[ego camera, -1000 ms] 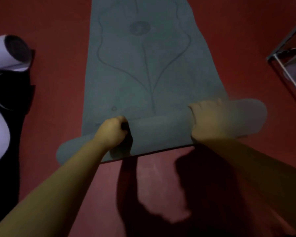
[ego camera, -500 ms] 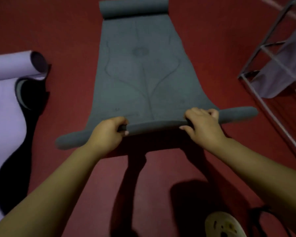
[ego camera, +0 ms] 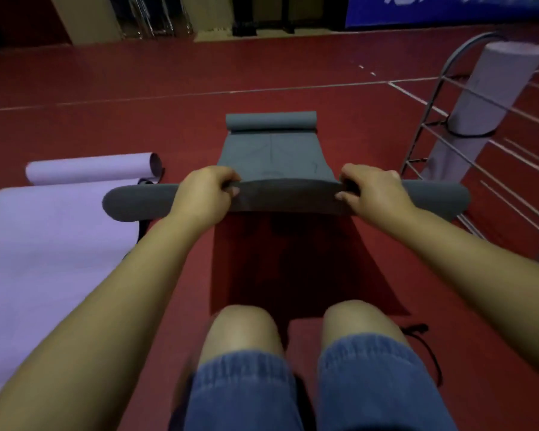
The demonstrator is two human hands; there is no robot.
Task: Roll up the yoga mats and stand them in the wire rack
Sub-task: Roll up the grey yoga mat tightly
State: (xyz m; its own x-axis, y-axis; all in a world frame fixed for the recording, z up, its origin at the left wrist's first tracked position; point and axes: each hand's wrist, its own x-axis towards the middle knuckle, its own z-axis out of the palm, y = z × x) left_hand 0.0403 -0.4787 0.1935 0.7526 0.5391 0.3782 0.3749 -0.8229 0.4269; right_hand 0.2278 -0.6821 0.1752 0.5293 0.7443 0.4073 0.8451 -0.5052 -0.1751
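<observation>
A grey yoga mat [ego camera: 271, 157] stretches away from me on the red floor, its far end curled into a small roll. Its near end is rolled into a thick tube [ego camera: 288, 199] lifted off the floor. My left hand [ego camera: 204, 194] grips the tube left of centre and my right hand [ego camera: 372, 191] grips it right of centre, fingers curled over the top. A wire rack [ego camera: 448, 141] stands at the right with one rolled lilac mat [ego camera: 486, 98] upright in it.
A lilac mat [ego camera: 50, 244] lies flat on the floor at the left, its far end curled into a roll. A black strap [ego camera: 430, 353] lies by my right knee. My knees are at the bottom centre. Chairs and a wall stand far back.
My view has tilted up and the rack and room have come into sight. Both hands have lifted the rolled near end of the grey mat off the floor toward me.
</observation>
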